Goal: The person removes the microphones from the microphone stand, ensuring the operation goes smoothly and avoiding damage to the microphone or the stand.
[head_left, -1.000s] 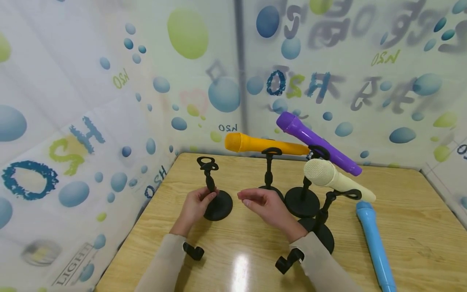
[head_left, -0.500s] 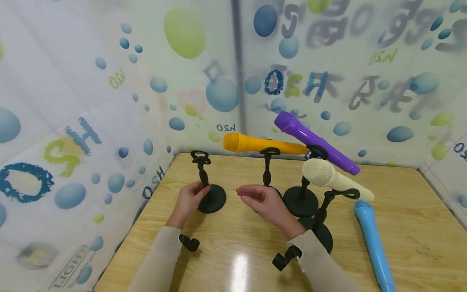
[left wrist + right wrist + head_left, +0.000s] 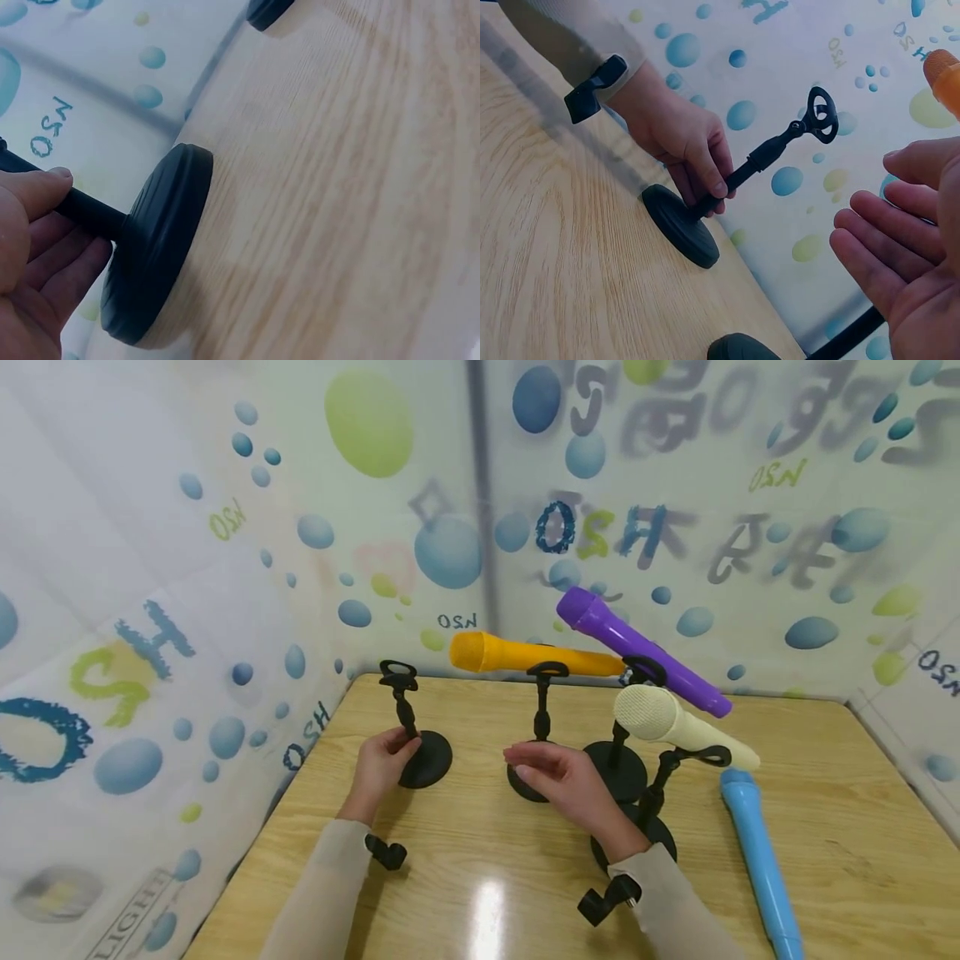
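In the head view my left hand pinches the lower pole of a black desktop microphone stand whose clip holds no microphone. The left wrist view shows thumb and fingers around the pole, just above the round base, which appears to rest on the table. My right hand hovers with fingers extended and holds nothing. It is in front of a second black stand, partly covering its base. That stand carries an orange microphone, lying nearly level in the clip.
Right of it, a purple microphone and a cream microphone sit tilted on their own black stands. A light blue microphone lies on the wooden table. Printed curtain-like walls border the table's left and back.
My left hand has shifted the bare stand farther back and slightly left. My right hand has moved a little to the right, staying extended. The head view has turned slightly.
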A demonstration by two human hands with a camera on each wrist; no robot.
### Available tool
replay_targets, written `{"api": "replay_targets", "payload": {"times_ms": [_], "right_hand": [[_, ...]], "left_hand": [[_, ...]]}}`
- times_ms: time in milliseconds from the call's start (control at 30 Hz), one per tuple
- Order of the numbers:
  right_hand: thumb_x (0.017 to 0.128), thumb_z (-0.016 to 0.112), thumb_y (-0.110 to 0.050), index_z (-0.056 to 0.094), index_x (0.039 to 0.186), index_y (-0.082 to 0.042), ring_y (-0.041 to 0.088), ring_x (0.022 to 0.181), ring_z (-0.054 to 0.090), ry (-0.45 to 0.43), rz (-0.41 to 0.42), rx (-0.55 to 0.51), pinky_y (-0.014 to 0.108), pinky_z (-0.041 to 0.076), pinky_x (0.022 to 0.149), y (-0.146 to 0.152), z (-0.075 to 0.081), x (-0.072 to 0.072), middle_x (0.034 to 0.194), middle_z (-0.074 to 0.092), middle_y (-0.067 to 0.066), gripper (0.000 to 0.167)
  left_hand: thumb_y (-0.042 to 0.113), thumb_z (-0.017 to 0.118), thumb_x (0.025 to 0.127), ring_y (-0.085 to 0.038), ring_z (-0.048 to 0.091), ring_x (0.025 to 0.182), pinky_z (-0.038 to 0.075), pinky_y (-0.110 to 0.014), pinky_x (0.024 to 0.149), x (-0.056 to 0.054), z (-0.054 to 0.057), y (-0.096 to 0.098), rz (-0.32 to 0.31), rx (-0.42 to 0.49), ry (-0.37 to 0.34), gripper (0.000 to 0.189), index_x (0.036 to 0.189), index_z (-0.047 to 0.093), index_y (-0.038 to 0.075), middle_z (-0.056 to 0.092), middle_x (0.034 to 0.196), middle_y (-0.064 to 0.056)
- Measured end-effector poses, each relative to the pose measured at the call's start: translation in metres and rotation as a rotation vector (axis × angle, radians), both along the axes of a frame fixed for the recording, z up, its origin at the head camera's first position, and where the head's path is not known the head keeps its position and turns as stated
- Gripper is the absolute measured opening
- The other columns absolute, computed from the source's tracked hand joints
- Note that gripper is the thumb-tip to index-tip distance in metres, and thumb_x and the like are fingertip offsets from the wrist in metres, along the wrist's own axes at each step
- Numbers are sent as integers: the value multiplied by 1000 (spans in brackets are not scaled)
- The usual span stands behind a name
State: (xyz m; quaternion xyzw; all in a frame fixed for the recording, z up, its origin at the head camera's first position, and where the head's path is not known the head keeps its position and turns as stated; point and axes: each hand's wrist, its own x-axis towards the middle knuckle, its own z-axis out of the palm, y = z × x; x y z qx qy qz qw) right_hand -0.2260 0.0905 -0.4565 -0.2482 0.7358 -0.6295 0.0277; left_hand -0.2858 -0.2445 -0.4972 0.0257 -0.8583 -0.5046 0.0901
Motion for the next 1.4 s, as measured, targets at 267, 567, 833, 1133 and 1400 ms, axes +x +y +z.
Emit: {"api": "replay_targets", "payload": {"times_ms": [267, 567, 833, 1133, 1400], "right_hand": [[106, 69, -11, 72, 136, -4, 22, 121, 75, 23, -8, -18, 22, 59, 98, 11, -5, 8, 136, 75, 18, 30], [106, 69, -9, 72, 134, -3, 19, 121, 74, 29, -2, -30, 23, 60, 97, 18, -5, 21, 135, 75, 20, 29], [106, 68, -7, 72, 134, -3, 19, 119, 76, 65, -24, -48, 24, 61, 97, 31, -6, 32, 135, 75, 19, 28], [107, 66, -7, 73, 133, -7, 6, 116, 75, 68, -41, -4, 24, 61, 96, 49, -6, 45, 133, 77, 16, 27], [107, 63, 0, 72, 134, -4, 8, 116, 76, 122, -31, -25, 24, 62, 96, 61, -3, 58, 132, 76, 20, 29]], "left_hand": [[17, 72, 106, -38, 73, 121, 57, -55, 108, -3, -3, -5, 39, 7, 9, 32, 132, 74, -1, 77, 129, -22], [15, 70, 107, -40, 71, 126, 55, -55, 111, -9, -6, -8, 83, -8, 12, 35, 136, 71, -4, 76, 131, -23], [15, 70, 107, -41, 70, 129, 55, -55, 111, -20, -5, -10, 88, -33, 15, 39, 141, 68, -3, 73, 136, -24], [17, 72, 106, -42, 68, 131, 54, -56, 112, -33, -1, -3, 97, -19, 18, 43, 144, 66, -2, 72, 138, -25], [16, 71, 106, -40, 69, 131, 54, -53, 114, -44, -2, 5, 125, 4, 23, 41, 143, 67, -2, 72, 138, -25]]}}
